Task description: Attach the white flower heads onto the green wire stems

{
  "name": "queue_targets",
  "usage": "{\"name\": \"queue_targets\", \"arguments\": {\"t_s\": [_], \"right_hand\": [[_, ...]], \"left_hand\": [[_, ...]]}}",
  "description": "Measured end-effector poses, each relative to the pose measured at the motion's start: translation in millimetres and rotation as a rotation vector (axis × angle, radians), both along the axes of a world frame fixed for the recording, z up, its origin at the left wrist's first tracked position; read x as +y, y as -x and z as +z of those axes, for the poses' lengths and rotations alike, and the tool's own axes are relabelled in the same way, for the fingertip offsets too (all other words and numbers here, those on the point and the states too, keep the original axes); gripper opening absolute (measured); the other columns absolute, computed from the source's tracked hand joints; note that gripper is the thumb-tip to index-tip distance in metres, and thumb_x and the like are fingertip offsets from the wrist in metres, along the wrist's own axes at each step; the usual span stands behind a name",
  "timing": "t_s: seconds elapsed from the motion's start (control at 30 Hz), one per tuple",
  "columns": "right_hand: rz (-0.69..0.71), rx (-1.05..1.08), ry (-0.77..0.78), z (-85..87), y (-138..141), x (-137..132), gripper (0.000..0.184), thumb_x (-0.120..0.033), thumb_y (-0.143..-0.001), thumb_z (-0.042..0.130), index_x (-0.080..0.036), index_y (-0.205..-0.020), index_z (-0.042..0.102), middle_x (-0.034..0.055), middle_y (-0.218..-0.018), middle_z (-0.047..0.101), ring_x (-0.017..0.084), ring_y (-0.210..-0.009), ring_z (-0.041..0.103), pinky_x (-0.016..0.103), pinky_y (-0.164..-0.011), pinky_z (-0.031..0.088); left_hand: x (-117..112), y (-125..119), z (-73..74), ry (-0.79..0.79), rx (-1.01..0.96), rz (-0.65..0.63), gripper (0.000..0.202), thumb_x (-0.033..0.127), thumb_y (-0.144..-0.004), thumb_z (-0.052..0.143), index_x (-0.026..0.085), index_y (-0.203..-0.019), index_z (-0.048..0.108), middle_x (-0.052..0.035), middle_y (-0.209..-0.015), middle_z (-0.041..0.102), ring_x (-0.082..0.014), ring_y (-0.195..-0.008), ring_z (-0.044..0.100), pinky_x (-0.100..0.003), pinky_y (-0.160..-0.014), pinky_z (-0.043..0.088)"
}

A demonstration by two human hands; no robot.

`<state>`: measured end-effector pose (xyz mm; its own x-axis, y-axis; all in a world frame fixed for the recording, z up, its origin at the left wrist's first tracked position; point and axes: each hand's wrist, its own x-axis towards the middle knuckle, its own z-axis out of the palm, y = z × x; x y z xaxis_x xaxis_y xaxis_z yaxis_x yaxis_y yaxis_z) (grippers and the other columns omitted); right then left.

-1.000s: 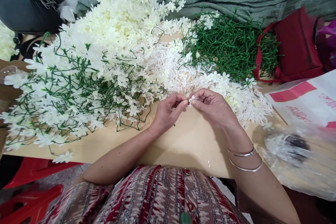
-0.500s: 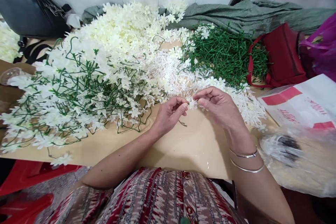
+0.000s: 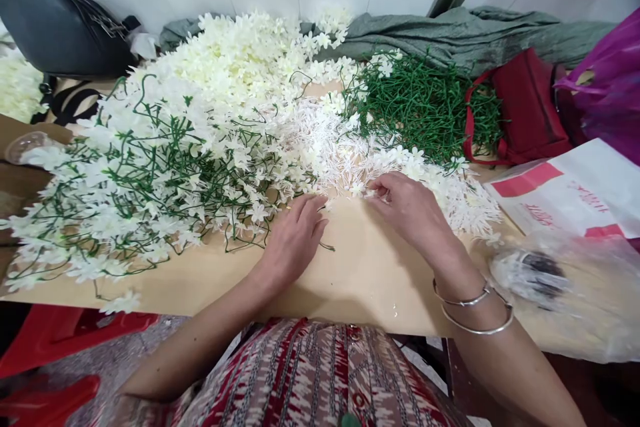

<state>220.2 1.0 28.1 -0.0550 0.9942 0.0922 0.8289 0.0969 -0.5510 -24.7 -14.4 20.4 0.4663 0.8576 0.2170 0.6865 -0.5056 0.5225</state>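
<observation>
My left hand point(image 3: 293, 237) lies flat on the tan table point(image 3: 360, 273), fingers stretched toward the finished sprigs of white flowers on green stems point(image 3: 150, 167). A thin green stem end point(image 3: 326, 247) shows at its right side. My right hand point(image 3: 413, 210), with two bangles on the wrist, reaches into the pile of small white flower pieces point(image 3: 330, 147). Its fingertips are pinched on one piece at the pile's near edge. A heap of cream blossoms point(image 3: 235, 60) lies behind, and bare green stems point(image 3: 420, 103) lie to the right.
A black bag point(image 3: 55, 30) sits back left and green cloth point(image 3: 450, 30) lies along the tiled wall. A red bag point(image 3: 530, 103), a purple bag point(image 3: 610, 80), a white and red bag point(image 3: 575, 193) and a clear plastic bag point(image 3: 565, 287) crowd the right. A red stool point(image 3: 60, 333) stands below left.
Both hands have come apart and gone down. The left dropped flat toward the sprigs. The right moved forward from holding a flower piece between the hands into the white pile.
</observation>
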Motion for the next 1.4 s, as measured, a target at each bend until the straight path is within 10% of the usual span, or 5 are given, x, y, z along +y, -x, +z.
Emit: {"name": "queue_targets", "arguments": {"t_s": [0.13, 0.47, 0.9, 1.17, 1.4], "right_hand": [[-0.028, -0.013, 0.016, -2.2, -2, 0, 0.017, -0.01, -0.084, 0.059, -0.022, -0.078, 0.068, 0.0076, -0.086, 0.073, 0.025, -0.078, 0.064, 0.039, -0.072, 0.043], [0.063, 0.772, 0.268, 6.8, 5, -14, 0.015, -0.035, -0.08, 0.076, -0.024, -0.081, 0.067, -0.0009, -0.076, 0.069, 0.015, -0.07, 0.061, 0.03, -0.065, 0.049], [-0.011, 0.018, -0.033, -24.3, 31, -12, 0.019, -0.018, -0.098, 0.049, -0.021, -0.085, 0.062, 0.0121, -0.093, 0.067, 0.028, -0.085, 0.061, 0.043, -0.076, 0.043], [-0.223, 0.722, -0.168, -5.9, 32, -24, 0.01, -0.032, -0.091, 0.072, -0.027, -0.092, 0.063, 0.002, -0.086, 0.068, 0.02, -0.082, 0.062, 0.037, -0.08, 0.052], [-0.302, 0.89, -0.129, -0.7, 42, -23, 0.015, -0.027, -0.083, 0.079, -0.026, -0.088, 0.065, 0.001, -0.08, 0.068, 0.018, -0.079, 0.062, 0.036, -0.078, 0.052]], "left_hand": [[1, -7, 4.3, -0.118, 0.04, -0.053, 0.029, 0.021, -0.104, 0.053, 0.02, -0.133, 0.055, -0.0145, -0.134, 0.066, -0.029, -0.127, 0.064, -0.045, -0.103, 0.057], [18, -34, -1.0, 0.176, -0.512, -0.154, 0.013, 0.021, -0.1, 0.062, 0.022, -0.109, 0.071, -0.0058, -0.099, 0.078, -0.0164, -0.087, 0.073, -0.031, -0.082, 0.06], [34, -42, 3.3, 0.675, -0.994, 0.194, 0.022, 0.031, -0.084, 0.079, 0.018, -0.085, 0.061, -0.0007, -0.079, 0.074, -0.012, -0.077, 0.075, -0.022, -0.072, 0.057], [46, -51, -0.7, 0.598, -0.98, 0.141, 0.019, 0.033, -0.086, 0.078, 0.019, -0.096, 0.071, 0.0001, -0.083, 0.076, -0.0114, -0.076, 0.074, -0.024, -0.074, 0.058], [35, -57, -5.7, 0.534, -0.943, 0.104, 0.017, 0.03, -0.088, 0.077, 0.019, -0.1, 0.074, -0.0021, -0.09, 0.079, -0.0115, -0.079, 0.074, -0.023, -0.077, 0.06]]}}
